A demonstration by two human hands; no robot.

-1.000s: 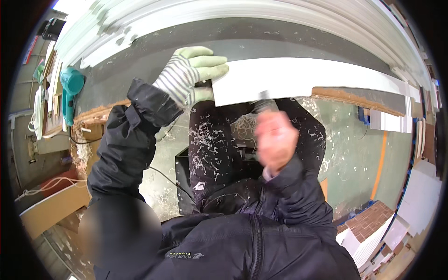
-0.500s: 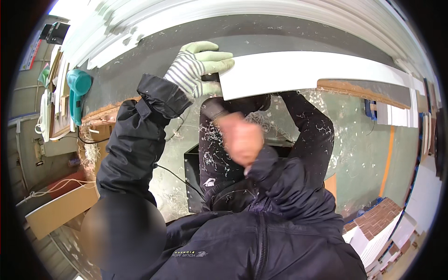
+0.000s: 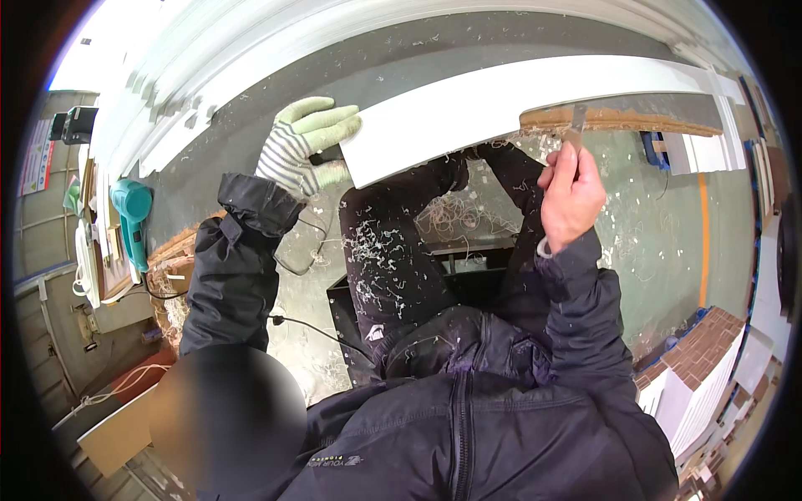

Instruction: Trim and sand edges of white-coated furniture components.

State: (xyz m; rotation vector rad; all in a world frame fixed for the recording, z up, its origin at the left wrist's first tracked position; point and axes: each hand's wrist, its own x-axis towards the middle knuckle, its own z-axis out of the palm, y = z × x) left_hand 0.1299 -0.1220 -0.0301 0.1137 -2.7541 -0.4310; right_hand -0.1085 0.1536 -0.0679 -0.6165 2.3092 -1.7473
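My left hand (image 3: 305, 150), in a pale green glove with striped back, is at the left end of a long white panel (image 3: 451, 117). Its fingertips touch the panel's corner, and the thumb is at the end edge below them. My right hand (image 3: 572, 194) is bare and closed around a small flat-bladed tool (image 3: 578, 121), like a knife or scraper. The blade points away from me and overlaps the brown worn front edge of the dark bench (image 3: 643, 115), beside the panel. My fist hides most of the handle.
White strips (image 3: 276, 42) lie along the back of the bench. A teal heat gun (image 3: 131, 209) stands at the left. Thin shavings cover my trousers (image 3: 376, 259) and the floor (image 3: 652, 217). Below sits a black box (image 3: 342, 313) near a dark cable; brick-patterned panels (image 3: 706, 342) are at the right.
My right hand has swung from over my lap to the bench edge at the right, and the tool now shows in it. The whole view has shifted; my left hand stays at the panel's end.
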